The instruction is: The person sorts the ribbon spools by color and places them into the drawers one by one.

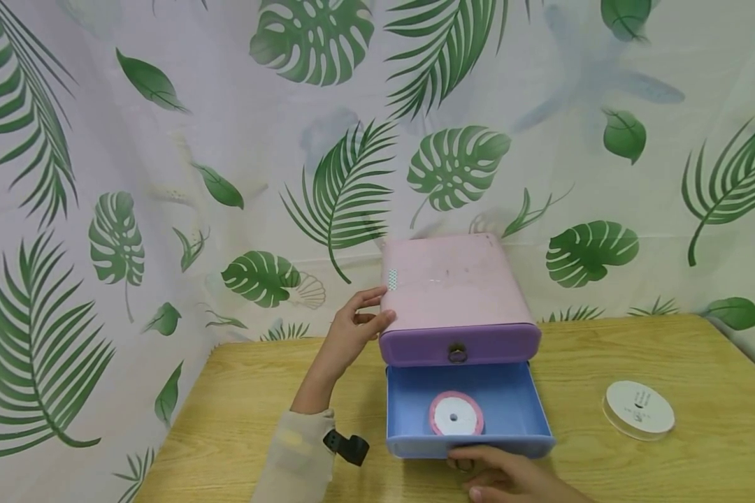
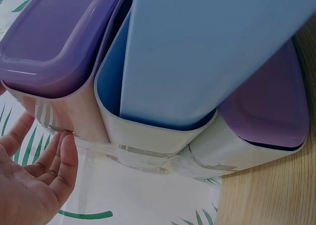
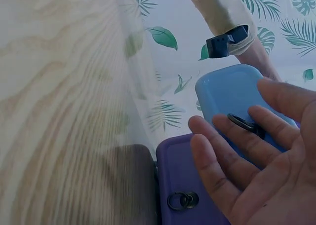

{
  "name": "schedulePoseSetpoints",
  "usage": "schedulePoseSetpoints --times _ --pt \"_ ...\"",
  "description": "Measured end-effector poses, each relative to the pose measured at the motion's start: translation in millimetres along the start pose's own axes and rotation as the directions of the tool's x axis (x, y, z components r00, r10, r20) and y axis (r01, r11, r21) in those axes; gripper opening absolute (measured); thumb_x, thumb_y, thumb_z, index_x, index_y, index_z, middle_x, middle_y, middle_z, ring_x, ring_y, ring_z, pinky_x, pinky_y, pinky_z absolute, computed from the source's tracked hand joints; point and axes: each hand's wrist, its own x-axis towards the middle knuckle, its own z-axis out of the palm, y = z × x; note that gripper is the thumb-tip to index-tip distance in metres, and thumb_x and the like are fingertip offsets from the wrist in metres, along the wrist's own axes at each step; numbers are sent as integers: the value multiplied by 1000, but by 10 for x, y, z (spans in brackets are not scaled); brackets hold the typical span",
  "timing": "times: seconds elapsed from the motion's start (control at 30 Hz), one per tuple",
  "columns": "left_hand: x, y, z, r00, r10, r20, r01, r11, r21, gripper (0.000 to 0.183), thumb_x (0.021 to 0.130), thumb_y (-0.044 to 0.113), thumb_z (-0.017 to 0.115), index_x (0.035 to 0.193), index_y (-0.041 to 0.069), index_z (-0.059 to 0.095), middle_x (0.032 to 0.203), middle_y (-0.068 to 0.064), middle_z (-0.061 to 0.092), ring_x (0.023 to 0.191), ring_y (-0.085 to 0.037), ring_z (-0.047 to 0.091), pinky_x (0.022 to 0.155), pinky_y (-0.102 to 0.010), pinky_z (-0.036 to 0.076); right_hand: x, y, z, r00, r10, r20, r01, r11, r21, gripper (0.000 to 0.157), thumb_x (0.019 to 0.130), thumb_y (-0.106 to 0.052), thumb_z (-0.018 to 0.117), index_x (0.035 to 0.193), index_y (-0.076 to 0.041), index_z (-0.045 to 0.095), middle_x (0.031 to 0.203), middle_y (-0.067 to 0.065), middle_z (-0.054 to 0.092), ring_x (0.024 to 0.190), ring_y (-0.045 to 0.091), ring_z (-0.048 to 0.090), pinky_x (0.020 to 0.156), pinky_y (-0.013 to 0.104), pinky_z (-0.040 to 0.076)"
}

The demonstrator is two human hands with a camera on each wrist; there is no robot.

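Drawer unit [image 1: 447, 279] sits on the wood tabletop [image 1: 226, 419], 3 tiers high, pink casing up top. Its mid tier, the blue drawer [image 1: 516, 395], sticks well out from the unit's front, toward the person. Inside that drawer, near its front wall, a ribbon roll [image 1: 442, 418], white w/ pink rim, leans w/ its face up & fwd.

L hand [image 1: 355, 321] is at the unit's L side, up by the pink casing: fingertips & thumb against it, relaxed, nothing grasped. R hand [image 1: 503, 476] is at the unit's front, below the blue drawer's front edge; index fingertip on that front, approx. mid-width. From the R wrist cam, fingers look loosely extended, not clenched, w/ the drawer's dark ring pull [image 3: 242, 123] right by the fingertips; can't tell if one's hooked thru it.

Top purple drawer [image 1: 497, 342] is pushed in, flush w/ the unit's front; bottom purple drawer [image 3: 170, 161] is in too, w/ own ring. White spool [image 1: 638, 409] lies flat to the unit's R, apart from it, small print on top. Behind the unit: pale backdrop [image 1: 352, 209] w/ green leaves.
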Motion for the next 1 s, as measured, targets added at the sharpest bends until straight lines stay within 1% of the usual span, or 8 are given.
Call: schedulePoseSetpoints --times 0.1,0.37,0.57,0.63,0.8,0.83,0.9,1.0 --pt "-8 -4 1 1000 -1 0 1 1000 -2 52 91 31 65 141 25 49 141 -12 48 109 -24 59 88 -38 53 15 5 28 999 -11 -33 11 1000 14 41 100 -1 45 138 12 39 138 -13 54 115 -3 55 90 18 49" --pt "-1 -8 -1 1000 12 -3 -12 1000 -2 55 90 38 66 140 26 50 140 -11 49 108 -22 60 87 -39 54 110 -91 59 993 -81 -85 85 995 45 40 100 2 42 136 18 35 132 -18 57 118 -5 54 91 20 51" --pt "16 8 -2 1000 9 1 -9 1000 -7 54 90 39 66 140 27 50 140 -10 49 107 -21 60 89 -43 53 170 -207 68 985 -53 -164 58 998 21 42 101 -2 44 137 18 34 126 -19 60 106 3 63 89 21 52" --pt "22 16 -2 1000 17 2 -17 1000 -6 54 90 38 66 140 26 50 140 -11 49 107 -22 60 89 -45 53 184 -234 66 979 -38 -201 39 999 3 42 101 -3 45 136 18 36 125 -12 62 100 6 65 88 21 53" --pt "25 24 -4 1000 14 3 -14 1000 -10 53 91 36 65 141 26 49 140 -11 49 108 -23 60 91 -50 51 220 -260 53 966 -16 -259 9 1000 -29 41 101 -5 45 136 17 38 123 26 60 92 10 68 84 24 55" --pt "23 21 -6 1000 11 4 -11 1000 -12 53 91 36 65 141 27 49 140 -10 49 108 -22 60 92 -50 50 229 -259 50 964 -10 -265 2 1000 -28 41 102 -6 45 136 17 39 122 29 59 91 10 68 84 25 55" --pt "15 14 -8 1000 7 6 -7 1000 -16 53 91 36 65 140 27 49 141 -10 49 108 -22 61 93 -51 50 249 -256 45 962 9 -272 -17 1000 -26 42 102 -7 44 137 15 39 123 25 60 91 11 68 84 25 55" --pt "3 6 -6 1000 -1 2 1 1000 -2 52 91 36 65 140 28 50 140 -9 49 108 -22 61 91 -46 52 276 -243 42 957 30 -288 -37 999 -17 42 103 -9 44 137 15 39 123 24 60 92 12 68 84 27 55"
